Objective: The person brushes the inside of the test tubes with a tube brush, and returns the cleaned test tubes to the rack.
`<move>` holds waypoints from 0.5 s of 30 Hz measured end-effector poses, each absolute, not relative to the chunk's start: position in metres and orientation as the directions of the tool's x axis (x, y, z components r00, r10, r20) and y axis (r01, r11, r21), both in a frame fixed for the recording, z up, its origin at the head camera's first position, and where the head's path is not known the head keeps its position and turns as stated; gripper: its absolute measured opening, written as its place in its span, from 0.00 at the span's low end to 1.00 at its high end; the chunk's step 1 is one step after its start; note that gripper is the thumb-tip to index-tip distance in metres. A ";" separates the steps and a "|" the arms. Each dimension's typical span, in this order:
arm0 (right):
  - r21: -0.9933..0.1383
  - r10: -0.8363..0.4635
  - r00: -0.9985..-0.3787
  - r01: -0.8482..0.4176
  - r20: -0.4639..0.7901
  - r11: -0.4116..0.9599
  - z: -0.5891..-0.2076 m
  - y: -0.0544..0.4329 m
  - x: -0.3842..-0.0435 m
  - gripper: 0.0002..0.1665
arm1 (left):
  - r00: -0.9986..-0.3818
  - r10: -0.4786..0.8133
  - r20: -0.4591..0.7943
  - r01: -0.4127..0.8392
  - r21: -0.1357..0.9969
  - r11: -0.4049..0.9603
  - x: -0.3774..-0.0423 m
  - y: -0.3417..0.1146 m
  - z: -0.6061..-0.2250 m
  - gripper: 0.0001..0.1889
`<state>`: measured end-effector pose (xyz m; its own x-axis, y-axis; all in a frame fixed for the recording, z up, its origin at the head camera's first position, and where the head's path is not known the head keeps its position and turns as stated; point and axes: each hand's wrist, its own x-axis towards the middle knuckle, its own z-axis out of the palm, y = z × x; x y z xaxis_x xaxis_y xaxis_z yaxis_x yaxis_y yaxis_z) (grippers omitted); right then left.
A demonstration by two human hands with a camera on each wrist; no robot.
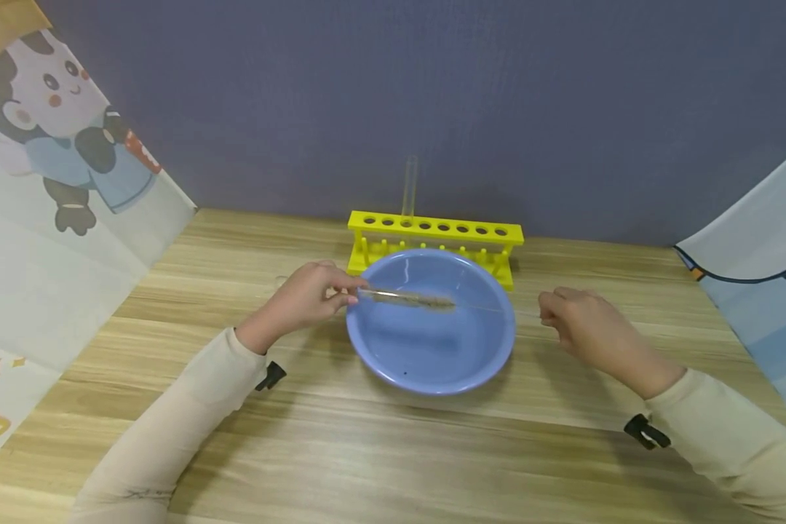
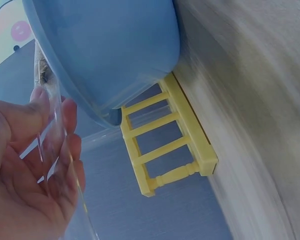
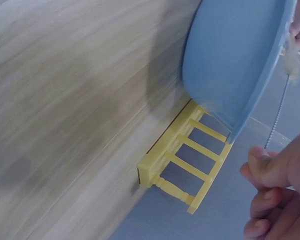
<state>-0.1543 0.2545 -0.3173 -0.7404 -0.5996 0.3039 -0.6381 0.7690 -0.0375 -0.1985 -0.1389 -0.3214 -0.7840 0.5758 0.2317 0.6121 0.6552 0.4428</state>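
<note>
My left hand (image 1: 314, 295) holds a clear glass test tube (image 2: 56, 120) between thumb and fingers, nearly level over the blue plastic basin (image 1: 426, 367). Pale bristles of a test tube brush (image 1: 435, 301) show at the tube's end that faces right. From them the brush's thin twisted wire handle (image 3: 277, 115) runs out past the basin's right rim. My right hand (image 1: 583, 331) pinches that wire, its other fingers curled in, to the right of the basin. How much of the bristle part sits inside the glass is hard to see.
Behind the basin stands a yellow test tube rack (image 1: 485, 231), partly covered by it. One clear tube (image 1: 410, 182) stands upright in the rack. A dark wall (image 1: 563, 131) closes the back of the wooden table (image 1: 393, 466), with printed panels at both sides.
</note>
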 end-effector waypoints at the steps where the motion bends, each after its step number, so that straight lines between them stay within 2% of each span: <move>1: -0.058 -0.595 -0.752 -0.633 0.283 0.772 -0.317 0.255 -0.154 0.19 | -0.777 0.578 0.250 0.623 0.431 0.652 -0.198 -0.139 -0.322 0.14; 9: -0.202 -0.569 -0.804 -0.594 0.172 0.779 -0.312 0.259 -0.157 0.16 | -0.688 0.595 0.415 0.724 0.343 0.598 -0.200 -0.142 -0.328 0.16; 15: -0.263 -0.568 -0.813 -0.581 0.130 0.771 -0.311 0.264 -0.159 0.17 | -0.656 0.595 0.464 0.749 0.303 0.590 -0.202 -0.145 -0.332 0.17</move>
<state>-0.1585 0.2641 -0.3114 -0.8127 -0.5679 0.1305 -0.5806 0.7705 -0.2630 -0.2022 -0.1446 -0.3318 -0.6562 0.5949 0.4643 0.7488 0.5896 0.3028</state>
